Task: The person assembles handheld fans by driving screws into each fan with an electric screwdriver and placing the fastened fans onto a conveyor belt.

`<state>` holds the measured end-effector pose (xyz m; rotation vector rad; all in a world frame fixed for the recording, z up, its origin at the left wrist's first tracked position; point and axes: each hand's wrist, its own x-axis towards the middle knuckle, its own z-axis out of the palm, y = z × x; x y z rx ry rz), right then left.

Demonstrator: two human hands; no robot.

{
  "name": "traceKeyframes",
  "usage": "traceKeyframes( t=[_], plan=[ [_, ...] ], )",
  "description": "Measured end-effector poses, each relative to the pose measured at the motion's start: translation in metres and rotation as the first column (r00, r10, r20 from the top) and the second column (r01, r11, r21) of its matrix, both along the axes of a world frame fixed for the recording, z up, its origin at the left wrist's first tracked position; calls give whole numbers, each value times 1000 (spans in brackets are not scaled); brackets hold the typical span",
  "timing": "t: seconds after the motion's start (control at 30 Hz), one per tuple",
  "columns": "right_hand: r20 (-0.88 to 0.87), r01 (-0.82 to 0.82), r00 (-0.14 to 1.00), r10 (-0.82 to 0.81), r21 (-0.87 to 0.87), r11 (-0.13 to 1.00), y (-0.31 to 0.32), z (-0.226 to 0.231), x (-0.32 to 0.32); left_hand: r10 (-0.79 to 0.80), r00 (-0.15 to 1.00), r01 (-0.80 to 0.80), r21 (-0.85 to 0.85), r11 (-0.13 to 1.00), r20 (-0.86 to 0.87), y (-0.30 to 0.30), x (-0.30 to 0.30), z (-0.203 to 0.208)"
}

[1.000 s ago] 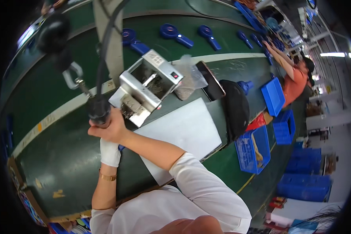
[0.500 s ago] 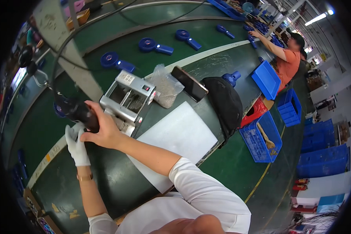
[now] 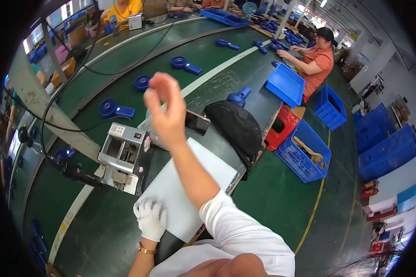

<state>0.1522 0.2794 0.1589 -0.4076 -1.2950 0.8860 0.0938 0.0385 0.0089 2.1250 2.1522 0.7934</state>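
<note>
My right hand [image 3: 168, 111] is bare and raised over the bench edge, its fingers curved apart with nothing in them. It partly covers a blue handheld fan [image 3: 142, 83] on the green conveyor belt. Another blue handheld fan [image 3: 125, 111] lies to its left. My left hand [image 3: 151, 219], in a white glove, rests fingers spread at the left edge of a white foam sheet [image 3: 208, 166]. A silver screw feeder [image 3: 118, 130] stands beyond the left hand. Left of the feeder hangs a black electric screwdriver [image 3: 81, 174], with neither hand on it.
A phone [image 3: 197, 123] and a black bag [image 3: 235, 127] lie right of my right hand. More blue fans [image 3: 186, 64] lie farther along the belt. A co-worker [image 3: 314, 62] in orange stands beyond a blue tray [image 3: 285, 85]. A blue basket [image 3: 305, 152] stands beside the bench.
Both hands have left the screwdriver. My right hand has risen to the right toward the belt; my left has drawn back onto the foam sheet. The view has shifted.
</note>
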Motion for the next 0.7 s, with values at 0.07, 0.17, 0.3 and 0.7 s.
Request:
traceKeyframes(
  t=[0.07, 0.17, 0.3, 0.7],
  plan=[
    [140, 266, 949, -282, 119, 957, 51, -5, 12, 62, 997, -65, -53, 996, -53, -7, -7, -4],
    [417, 534, 640, -646, 362, 764, 135, -42, 65, 44, 998, -45, -36, 998, -39, -6, -4, -2],
    [812, 759, 165, -560, 257, 598, 195, -112, 147, 47, 999, -47, -50, 998, -1, -2, 2, -7],
    [981, 909, 158, 112, -189, 371, 216, -122, 194, 64, 998, -64, -49, 997, 14, -2, 5, -8]
  ],
)
